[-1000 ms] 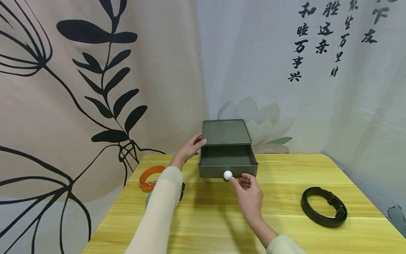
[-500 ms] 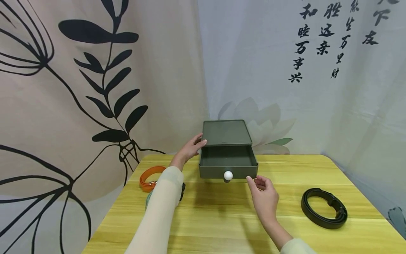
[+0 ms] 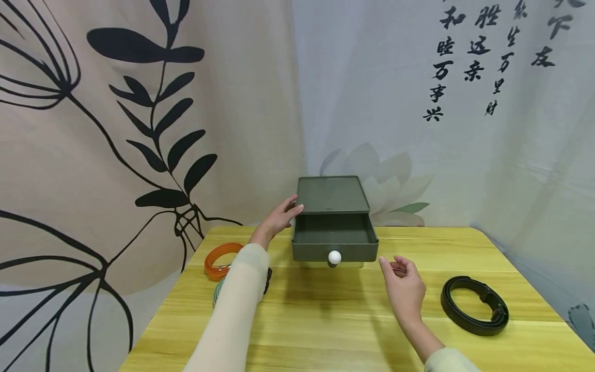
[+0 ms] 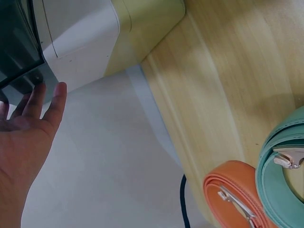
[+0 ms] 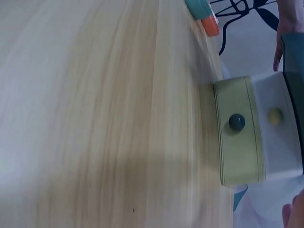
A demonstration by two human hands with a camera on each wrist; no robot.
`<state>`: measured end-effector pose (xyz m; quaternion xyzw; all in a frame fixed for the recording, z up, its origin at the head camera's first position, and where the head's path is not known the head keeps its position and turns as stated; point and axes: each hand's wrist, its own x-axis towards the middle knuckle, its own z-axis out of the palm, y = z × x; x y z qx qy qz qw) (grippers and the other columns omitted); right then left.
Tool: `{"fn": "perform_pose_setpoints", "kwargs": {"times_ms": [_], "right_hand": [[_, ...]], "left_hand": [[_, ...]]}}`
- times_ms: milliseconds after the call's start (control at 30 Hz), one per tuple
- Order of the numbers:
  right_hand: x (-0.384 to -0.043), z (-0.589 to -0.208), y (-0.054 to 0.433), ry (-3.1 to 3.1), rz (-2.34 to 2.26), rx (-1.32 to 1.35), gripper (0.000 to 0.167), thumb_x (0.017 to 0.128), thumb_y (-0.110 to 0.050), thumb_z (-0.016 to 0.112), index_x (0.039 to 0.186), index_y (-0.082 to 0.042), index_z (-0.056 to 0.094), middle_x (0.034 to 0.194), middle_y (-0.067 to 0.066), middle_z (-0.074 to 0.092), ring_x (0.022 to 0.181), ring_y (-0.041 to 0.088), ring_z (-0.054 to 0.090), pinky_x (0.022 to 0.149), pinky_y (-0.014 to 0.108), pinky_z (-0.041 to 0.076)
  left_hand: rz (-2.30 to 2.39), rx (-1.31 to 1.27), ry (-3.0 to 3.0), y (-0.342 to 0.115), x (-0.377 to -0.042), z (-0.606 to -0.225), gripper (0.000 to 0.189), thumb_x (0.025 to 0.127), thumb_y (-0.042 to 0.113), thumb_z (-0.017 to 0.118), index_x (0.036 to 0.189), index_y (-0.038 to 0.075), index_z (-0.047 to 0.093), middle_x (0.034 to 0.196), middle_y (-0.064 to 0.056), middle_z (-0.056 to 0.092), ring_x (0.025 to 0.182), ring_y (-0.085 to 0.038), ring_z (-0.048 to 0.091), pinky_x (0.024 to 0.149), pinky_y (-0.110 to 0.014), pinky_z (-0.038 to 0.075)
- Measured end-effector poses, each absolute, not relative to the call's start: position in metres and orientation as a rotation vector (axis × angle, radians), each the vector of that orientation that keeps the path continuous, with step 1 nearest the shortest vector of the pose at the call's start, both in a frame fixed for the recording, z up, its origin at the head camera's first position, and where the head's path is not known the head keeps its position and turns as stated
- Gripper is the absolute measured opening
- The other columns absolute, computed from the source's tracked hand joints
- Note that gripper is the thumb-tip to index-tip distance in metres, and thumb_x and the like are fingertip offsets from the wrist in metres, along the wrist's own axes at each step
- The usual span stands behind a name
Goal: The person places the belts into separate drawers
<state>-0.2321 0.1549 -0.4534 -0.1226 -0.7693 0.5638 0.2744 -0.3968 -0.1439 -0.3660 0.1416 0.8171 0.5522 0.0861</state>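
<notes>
A dark green drawer box (image 3: 332, 195) stands at the back of the table, its top drawer (image 3: 309, 253) pulled out towards me. This drawer bears a white knob (image 3: 334, 257), and its visible inside holds nothing. My left hand (image 3: 277, 220) rests against the box's left upper edge with fingers extended; in the left wrist view its fingertips touch the dark side. Right of the drawer front, my right hand (image 3: 406, 292) hovers with loosely bent fingers and nothing in them. The right wrist view shows a white drawer (image 5: 273, 147) and a pale green drawer (image 5: 242, 161) below, both closed.
A coiled black belt (image 3: 448, 305) lies on the right of the wooden table (image 3: 321, 330). At the left lie a coiled orange belt (image 3: 211, 261) and a mint green belt (image 4: 268, 178), partly hidden by my left sleeve in the head view. A printed curtain (image 3: 251, 103) hangs behind.
My right hand has left the white knob and moved right, away from the drawer front. The drawer stays pulled out, and my left hand keeps its place on the box.
</notes>
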Motion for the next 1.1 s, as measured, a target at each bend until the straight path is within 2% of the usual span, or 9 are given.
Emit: {"fn": "perform_pose_setpoints", "kwargs": {"times_ms": [333,533,767,933,1000,1100], "right_hand": [[-0.242,-0.455,0.179,-2.133,1.462,-0.335,0.059,0.093,-0.047,0.067,0.13,-0.001,0.058,0.12,0.016,0.065,0.105,0.029,0.064,0.066,0.003,0.039],[-0.241,-0.448,0.198,-2.228,1.433,-0.343,0.066,0.094,-0.051,0.063,0.137,-0.001,0.053,0.128,0.017,0.06,0.113,0.032,0.06,0.065,0.005,0.039],[-0.24,-0.444,0.219,-2.324,1.419,-0.343,0.072,0.095,-0.052,0.06,0.144,0.0,0.046,0.136,0.02,0.054,0.121,0.036,0.054,0.072,0.016,0.044],[-0.245,-0.446,0.236,-2.345,1.398,-0.345,0.073,0.095,-0.05,0.061,0.145,0.0,0.044,0.138,0.021,0.052,0.123,0.037,0.053,0.072,0.013,0.041],[-0.246,-0.447,0.243,-2.357,1.393,-0.342,0.074,0.096,-0.05,0.06,0.147,0.0,0.041,0.139,0.022,0.051,0.124,0.038,0.052,0.079,0.02,0.047],[-0.247,-0.446,0.255,-2.379,1.402,-0.351,0.078,0.097,-0.051,0.058,0.151,0.0,0.035,0.142,0.025,0.046,0.127,0.042,0.048,0.092,0.042,0.049]], "left_hand": [[1.645,0.433,2.445,-0.148,-0.395,-0.366,0.072,0.1,0.05,0.053,0.159,0.026,0.019,0.163,-0.007,0.018,0.145,-0.029,0.028,0.111,-0.051,0.034],[1.647,0.423,2.442,-0.146,-0.396,-0.366,0.072,0.1,0.05,0.053,0.159,0.027,0.019,0.164,-0.007,0.017,0.146,-0.029,0.027,0.112,-0.051,0.033],[1.658,0.422,2.445,-0.145,-0.395,-0.366,0.071,0.1,0.049,0.053,0.159,0.027,0.02,0.164,-0.006,0.017,0.146,-0.029,0.027,0.112,-0.051,0.033],[1.652,0.425,2.454,-0.145,-0.393,-0.365,0.071,0.101,0.048,0.053,0.159,0.026,0.02,0.164,-0.006,0.017,0.146,-0.029,0.027,0.112,-0.051,0.033],[1.651,0.423,2.454,-0.145,-0.393,-0.365,0.07,0.101,0.048,0.053,0.159,0.026,0.02,0.164,-0.006,0.017,0.146,-0.029,0.027,0.112,-0.051,0.033],[1.654,0.424,2.447,-0.145,-0.393,-0.365,0.07,0.101,0.048,0.053,0.159,0.026,0.019,0.164,-0.006,0.017,0.146,-0.029,0.027,0.112,-0.051,0.033]]}}
